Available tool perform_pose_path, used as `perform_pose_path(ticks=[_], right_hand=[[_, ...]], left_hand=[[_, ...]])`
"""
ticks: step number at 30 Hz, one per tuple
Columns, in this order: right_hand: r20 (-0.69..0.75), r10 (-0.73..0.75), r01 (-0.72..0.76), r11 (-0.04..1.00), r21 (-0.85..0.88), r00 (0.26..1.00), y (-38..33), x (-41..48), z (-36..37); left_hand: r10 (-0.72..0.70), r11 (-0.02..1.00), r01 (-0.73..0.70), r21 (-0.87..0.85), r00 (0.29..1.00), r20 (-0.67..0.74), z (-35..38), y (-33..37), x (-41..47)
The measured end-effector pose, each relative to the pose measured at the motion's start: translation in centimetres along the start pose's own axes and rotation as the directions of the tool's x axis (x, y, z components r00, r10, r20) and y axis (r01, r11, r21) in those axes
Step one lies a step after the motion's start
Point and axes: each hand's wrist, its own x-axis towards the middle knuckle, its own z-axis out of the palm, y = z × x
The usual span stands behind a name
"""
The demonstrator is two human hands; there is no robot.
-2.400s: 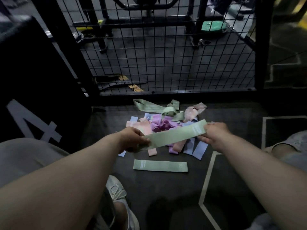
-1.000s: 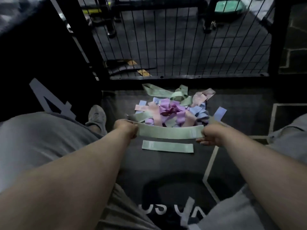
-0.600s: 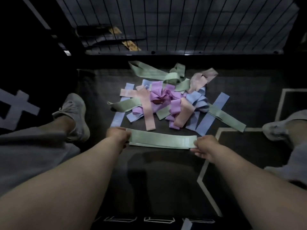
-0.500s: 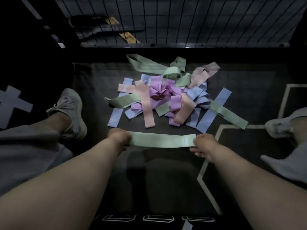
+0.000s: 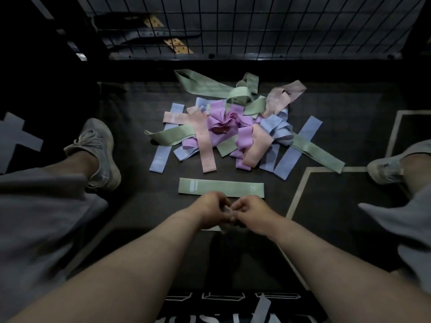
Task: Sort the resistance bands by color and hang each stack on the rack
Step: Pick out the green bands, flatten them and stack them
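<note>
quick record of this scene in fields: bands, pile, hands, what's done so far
green stack: flat on the floor, on the near side of the pile, apart from it
pile: tangled green, pink, purple and blue bands
left hand: fingers curled, at the stack's near edge, meeting the right hand
right hand: fingers curled; whether either hand holds anything cannot be told
mesh panel: behind the pile
shoes: one on each side of the pile
progress: only green separated; nothing hung yet
</note>
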Motion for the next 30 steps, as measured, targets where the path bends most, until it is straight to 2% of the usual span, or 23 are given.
perform_pose_path(ticks=[2,4,5,8,12,14,16,20,23,25,27,30], right_hand=[[-0.031,0.098,-0.085,0.957,0.277,0.995,-0.1,-0.3,-0.2],[0.071,0.114,-0.134,0.849,0.510,0.991,-0.6,-0.6,-0.4],[0.145,0.088,-0.154,0.828,0.539,0.985,-0.6,-0.7,-0.3],[0.304,0.052,-0.159,0.927,0.340,0.951,-0.9,-1.0,0.5],[0.267,0.078,-0.083,0.997,0.008,0.961,-0.1,-0.5,-0.2],[0.269,0.134,-0.062,0.963,-0.262,0.954,0.1,-0.4,-1.2],[0.250,0.182,-0.076,0.921,-0.381,0.951,0.4,-0.1,-2.1],[0.239,0.204,-0.128,0.945,-0.300,0.949,0.4,0.4,-4.1],[0.210,0.279,-0.170,0.890,-0.424,0.937,0.0,1.2,-6.0],[0.216,0.341,-0.237,0.886,-0.397,0.915,-0.3,2.0,-6.9],[0.180,0.363,-0.313,0.915,-0.255,0.914,-0.6,3.1,-7.5],[-0.073,0.284,-0.293,0.941,-0.170,0.956,-0.1,5.4,-8.4]], left_hand=[[-0.014,1.000,0.015,0.007,0.997,-0.072,-0.9,0.5,-0.2],[-0.045,0.991,0.030,-0.128,0.992,-0.115,-1.6,0.8,-0.6],[-0.079,0.971,0.047,-0.233,0.989,-0.126,-1.9,0.9,-0.8],[-0.179,0.832,0.062,-0.552,0.971,-0.160,-2.8,0.9,-1.4],[-0.347,0.700,0.063,-0.712,0.901,-0.261,-4.4,-1.6,-1.2],[-0.449,0.591,0.051,-0.805,0.850,-0.276,-5.1,-3.2,-0.9],[-0.536,0.500,0.034,-0.866,0.797,-0.278,-5.4,-4.4,-0.5],[-0.620,0.331,0.007,-0.944,0.756,-0.211,-4.9,-6.3,-0.2],[-0.652,0.236,0.013,-0.972,0.743,-0.149,-4.5,-7.3,0.7],[-0.682,0.178,0.007,-0.984,0.722,-0.118,-4.8,-7.6,1.6],[-0.713,0.161,0.023,-0.987,0.694,-0.100,-5.4,-7.7,2.6],[-0.714,0.216,0.094,-0.972,0.695,-0.091,-6.2,-7.8,4.4]])
